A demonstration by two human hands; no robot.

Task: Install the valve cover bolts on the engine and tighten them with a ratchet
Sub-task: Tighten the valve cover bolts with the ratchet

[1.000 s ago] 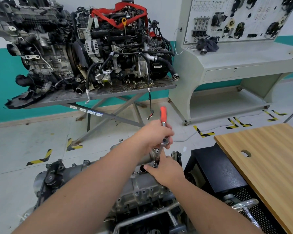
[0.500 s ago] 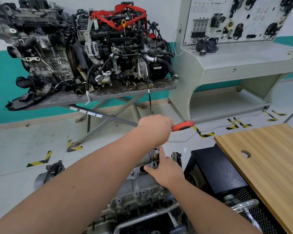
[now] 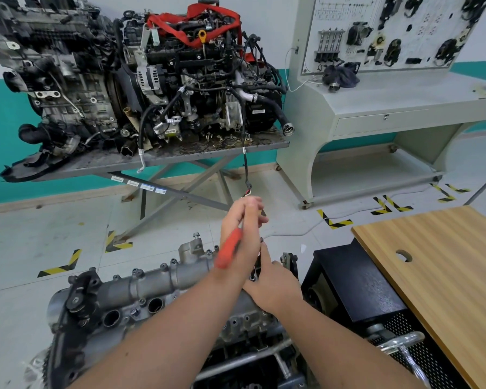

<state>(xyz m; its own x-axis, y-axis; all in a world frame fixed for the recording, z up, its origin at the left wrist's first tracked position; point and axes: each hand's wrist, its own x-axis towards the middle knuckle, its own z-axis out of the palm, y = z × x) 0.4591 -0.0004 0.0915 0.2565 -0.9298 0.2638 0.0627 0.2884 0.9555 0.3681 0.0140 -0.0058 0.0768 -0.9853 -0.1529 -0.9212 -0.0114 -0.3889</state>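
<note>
Both hands are up at the far end of the grey engine [image 3: 157, 287], right over the valve cover [image 3: 180, 276]. The left hand [image 3: 243, 237] has the ratchet [image 3: 229, 252] by its orange handle, fingers loose and half spread, the grip lying across the palm and slanting down toward the wrist. The right hand [image 3: 272, 284] sits just below and beside it, pressed onto the cover with fingers pinched around the ratchet's head and socket, which are blurred and mostly hidden between the two hands. The bolt under it cannot be made out. Left of the hands, a row of small bolts [image 3: 163, 266] stands along the cover's far edge, and nearer the camera the open round wells [image 3: 155, 304] look dark, their contents impossible to tell. Right of the hands, a black box [image 3: 357, 284] stands against a wooden table [image 3: 443, 270]. Beyond the hands, two more engines sit on a metal stand [image 3: 163, 161].
</note>
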